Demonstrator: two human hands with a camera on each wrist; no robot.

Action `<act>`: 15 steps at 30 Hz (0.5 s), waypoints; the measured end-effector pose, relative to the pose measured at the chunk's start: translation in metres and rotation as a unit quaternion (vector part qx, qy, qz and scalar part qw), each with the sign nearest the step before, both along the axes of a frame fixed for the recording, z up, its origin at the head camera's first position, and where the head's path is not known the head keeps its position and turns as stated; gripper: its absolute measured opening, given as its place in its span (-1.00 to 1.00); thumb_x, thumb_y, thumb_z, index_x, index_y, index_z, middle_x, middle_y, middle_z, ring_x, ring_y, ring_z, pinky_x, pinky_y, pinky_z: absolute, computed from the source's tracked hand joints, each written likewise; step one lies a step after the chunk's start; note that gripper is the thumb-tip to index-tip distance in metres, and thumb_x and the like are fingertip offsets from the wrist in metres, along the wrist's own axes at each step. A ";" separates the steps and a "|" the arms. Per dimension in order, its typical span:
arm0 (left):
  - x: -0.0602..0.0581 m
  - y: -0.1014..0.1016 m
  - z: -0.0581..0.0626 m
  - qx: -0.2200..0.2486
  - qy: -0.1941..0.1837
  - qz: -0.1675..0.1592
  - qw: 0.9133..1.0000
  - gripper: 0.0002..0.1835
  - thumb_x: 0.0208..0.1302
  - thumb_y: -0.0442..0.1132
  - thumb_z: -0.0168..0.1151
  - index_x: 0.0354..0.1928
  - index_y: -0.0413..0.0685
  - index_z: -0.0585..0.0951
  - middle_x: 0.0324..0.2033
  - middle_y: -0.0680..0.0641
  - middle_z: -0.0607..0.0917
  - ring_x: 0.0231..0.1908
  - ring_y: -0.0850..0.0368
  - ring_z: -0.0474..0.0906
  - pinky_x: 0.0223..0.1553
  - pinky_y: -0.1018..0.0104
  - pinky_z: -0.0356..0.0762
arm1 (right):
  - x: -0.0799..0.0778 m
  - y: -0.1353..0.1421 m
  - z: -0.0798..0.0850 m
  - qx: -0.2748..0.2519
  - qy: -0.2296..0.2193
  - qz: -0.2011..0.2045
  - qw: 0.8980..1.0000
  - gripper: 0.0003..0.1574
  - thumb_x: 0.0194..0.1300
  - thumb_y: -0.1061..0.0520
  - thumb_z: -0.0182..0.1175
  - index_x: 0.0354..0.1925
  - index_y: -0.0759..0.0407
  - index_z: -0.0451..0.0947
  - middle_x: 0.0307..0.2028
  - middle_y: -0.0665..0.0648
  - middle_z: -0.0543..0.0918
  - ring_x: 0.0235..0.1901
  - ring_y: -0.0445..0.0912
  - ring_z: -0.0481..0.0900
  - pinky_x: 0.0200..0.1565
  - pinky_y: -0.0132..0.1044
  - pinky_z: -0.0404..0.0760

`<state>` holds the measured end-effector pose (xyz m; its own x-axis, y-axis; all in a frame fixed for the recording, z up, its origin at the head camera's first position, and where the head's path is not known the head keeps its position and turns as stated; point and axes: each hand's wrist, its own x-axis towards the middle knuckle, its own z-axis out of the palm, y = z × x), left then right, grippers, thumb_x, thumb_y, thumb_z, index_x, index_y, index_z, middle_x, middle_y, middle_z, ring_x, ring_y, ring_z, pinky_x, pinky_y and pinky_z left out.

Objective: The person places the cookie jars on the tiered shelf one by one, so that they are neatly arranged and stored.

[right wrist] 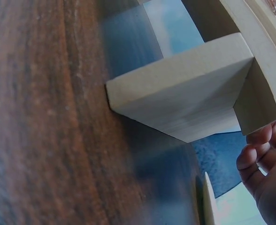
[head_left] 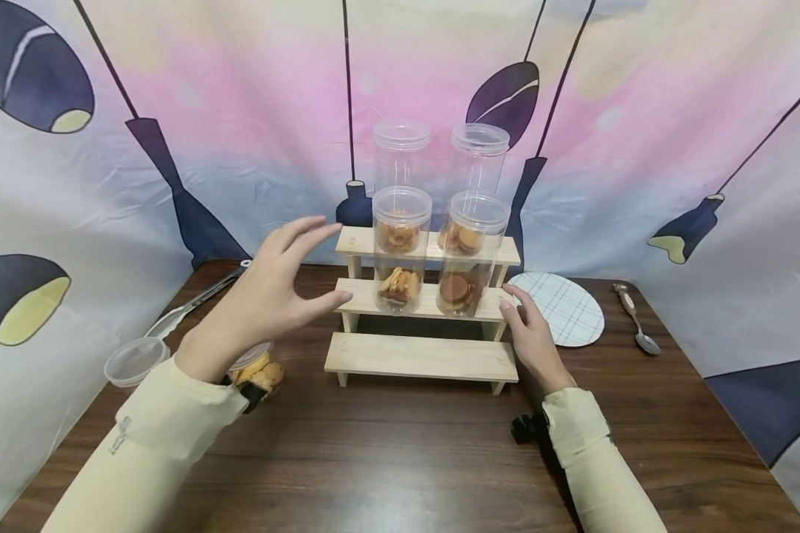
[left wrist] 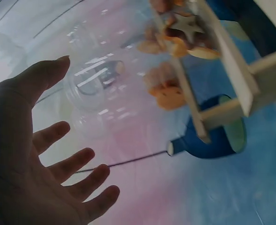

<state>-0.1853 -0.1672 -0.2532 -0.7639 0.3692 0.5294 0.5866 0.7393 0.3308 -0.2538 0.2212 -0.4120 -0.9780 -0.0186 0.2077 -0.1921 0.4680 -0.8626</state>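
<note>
A three-tiered wooden stand (head_left: 420, 355) holds clear lidded jars. Two jars with cookies, a left one (head_left: 400, 248) and a right one (head_left: 470, 255), are on the middle tier. Behind them, a back-left jar (head_left: 400, 159) and a back-right jar (head_left: 476, 163) rise from the top tier, cookies at their bottoms. My left hand (head_left: 270, 285) hovers left of the jars, fingers spread, holding nothing; the left wrist view shows this hand (left wrist: 49, 150) apart from them. My right hand (head_left: 533, 337) grips the middle tier's right end with thumb and curled fingers (right wrist: 257, 161).
Behind my left wrist stands another jar of cookies (head_left: 260, 374), partly hidden. A loose clear lid (head_left: 136, 361) and metal tongs (head_left: 200, 300) lie at the left. An oval checked mat (head_left: 563, 307) and a spoon (head_left: 636, 318) lie at the right. A printed cloth hangs behind the table.
</note>
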 end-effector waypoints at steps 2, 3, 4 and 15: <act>0.004 -0.010 -0.007 -0.017 -0.018 0.014 1.000 -0.10 0.10 0.00 0.53 0.47 0.04 0.34 0.43 -0.20 0.28 0.40 -0.28 0.16 0.29 -0.31 0.17 | 0.000 0.000 0.001 -0.001 0.001 -0.001 1.000 -0.27 0.50 -0.37 -0.10 0.49 -0.17 0.23 -0.11 0.27 0.55 -0.11 0.08 0.47 -0.04 -0.05 0.41; 0.005 -0.016 -0.010 -0.027 -0.027 0.020 0.999 -0.10 0.10 0.02 0.53 0.47 0.04 0.34 0.42 -0.22 0.29 0.39 -0.30 0.16 0.27 -0.32 0.18 | 0.000 0.000 0.001 -0.001 0.002 -0.001 1.000 -0.26 0.50 -0.37 -0.10 0.49 -0.15 0.23 -0.13 0.26 0.54 -0.13 0.08 0.46 -0.05 -0.06 0.40; 0.008 -0.021 -0.013 -0.034 -0.040 0.027 0.998 -0.09 0.10 0.06 0.52 0.47 0.05 0.33 0.42 -0.22 0.28 0.39 -0.31 0.16 0.26 -0.34 0.18 | 0.000 0.000 0.001 -0.001 0.003 -0.001 1.000 -0.27 0.50 -0.36 -0.10 0.49 -0.15 0.23 -0.17 0.26 0.52 -0.15 0.08 0.46 -0.08 -0.06 0.40; 0.028 -0.069 -0.052 -0.072 -0.096 0.097 0.988 -0.01 -0.01 0.20 0.54 0.45 0.06 0.33 0.39 -0.33 0.28 0.36 -0.48 0.11 0.17 -0.49 0.12 | 0.001 -0.001 0.002 -0.002 0.007 -0.002 1.000 -0.31 0.51 -0.34 -0.08 0.46 -0.18 0.26 -0.28 0.19 0.47 -0.29 0.05 0.44 -0.18 -0.10 0.44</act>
<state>-0.1573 -0.2357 -0.3052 -0.9085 0.2680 0.3207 0.3668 0.8790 0.3048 -0.2525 0.2206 -0.4103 -0.9751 -0.0132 0.2216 -0.2021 0.4659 -0.8614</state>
